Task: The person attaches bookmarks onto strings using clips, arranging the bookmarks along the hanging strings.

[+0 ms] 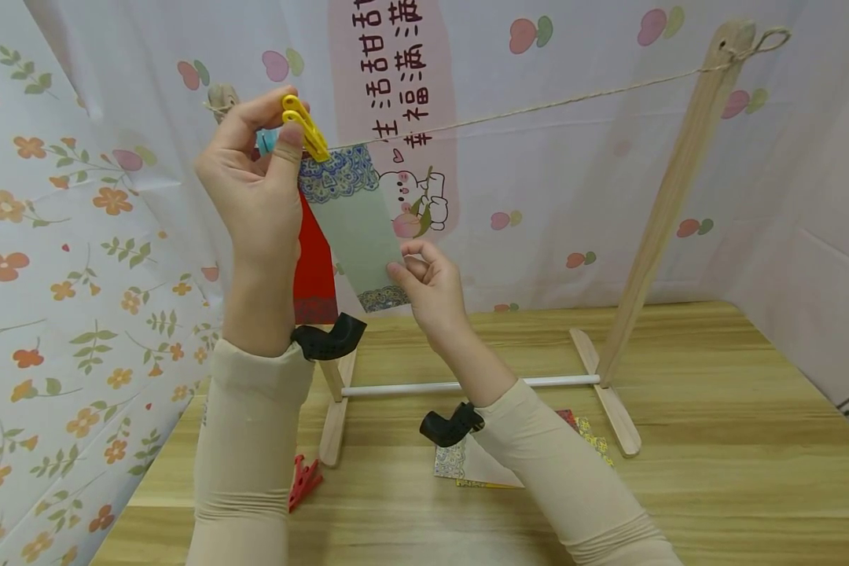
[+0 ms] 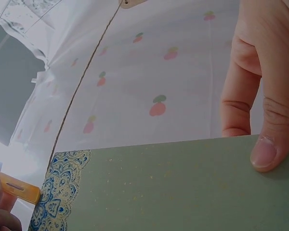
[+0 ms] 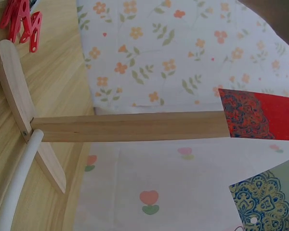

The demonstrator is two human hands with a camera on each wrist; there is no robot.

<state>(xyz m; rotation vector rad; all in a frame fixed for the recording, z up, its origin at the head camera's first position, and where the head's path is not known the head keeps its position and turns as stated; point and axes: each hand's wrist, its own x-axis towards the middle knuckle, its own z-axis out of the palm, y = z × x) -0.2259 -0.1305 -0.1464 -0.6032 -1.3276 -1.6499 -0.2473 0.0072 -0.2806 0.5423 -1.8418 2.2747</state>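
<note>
Near the left end of the string [image 1: 538, 110], my left hand [image 1: 258, 169] pinches a yellow clothespin [image 1: 304, 130] between thumb and fingers. The clothespin's tip sits at the top corner of a pale green card [image 1: 357, 224] with a blue patterned border. At the card's lower right edge, my right hand [image 1: 431, 287] holds it between thumb and fingers; the thumb lies on its face in the left wrist view. A red card [image 1: 314, 267] hangs behind and left of the green one. A light blue clothespin [image 1: 266, 141] shows partly behind my left hand.
Two wooden posts, the right post [image 1: 668, 212] fully visible, bear the string and are joined low by a white rod [image 1: 559, 381]. Patterned cards [image 1: 491, 464] lie under my right forearm. Red clothespins [image 3: 24, 21] lie on the wooden table [image 1: 736, 440] at the left.
</note>
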